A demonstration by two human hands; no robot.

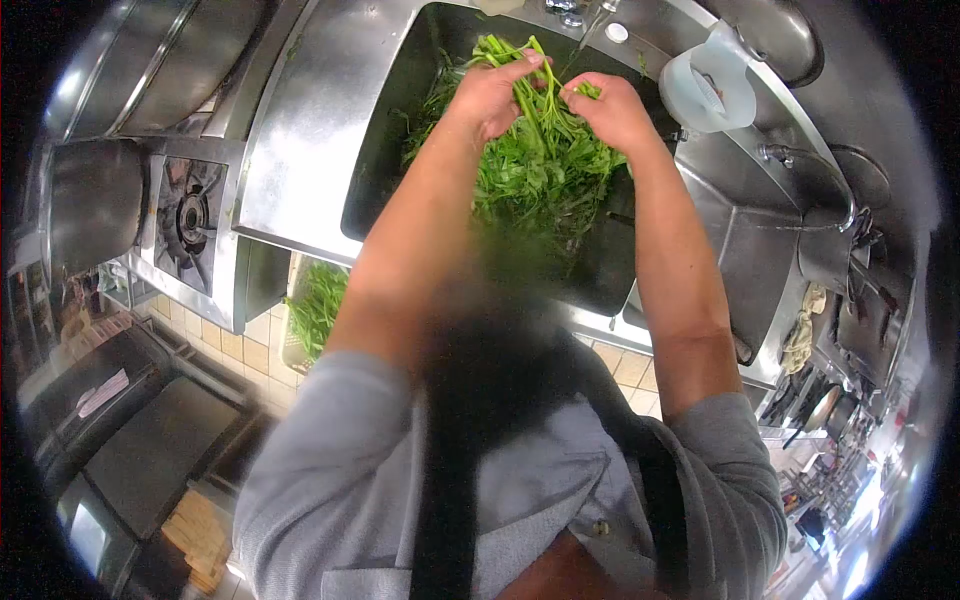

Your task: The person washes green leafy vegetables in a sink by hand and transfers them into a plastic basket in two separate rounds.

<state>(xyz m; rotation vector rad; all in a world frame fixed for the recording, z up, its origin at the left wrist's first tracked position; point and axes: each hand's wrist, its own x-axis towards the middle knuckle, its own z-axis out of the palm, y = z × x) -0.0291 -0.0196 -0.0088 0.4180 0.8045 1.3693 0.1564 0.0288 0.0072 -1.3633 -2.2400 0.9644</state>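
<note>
A bunch of leafy greens (548, 160) with pale green stems hangs over the dark sink basin (385, 170). Around the upper stems my left hand (495, 95) is closed, thumb laid across them. My right hand (608, 108) pinches a few stems at the right side of the bunch, its fingertips partly hidden. The leaves spread downward below both hands, and more greenery lies in the basin at the left. Beside the right hand, a faucet spout (597, 22) points down into the sink.
A translucent plastic pitcher (708, 85) stands right of the sink, near a second metal basin (745, 250). A gas burner (190, 218) is at the left. Below the counter, a crate of greens (318, 305) sits on the tiled floor. A white cap (617, 33) lies by the faucet.
</note>
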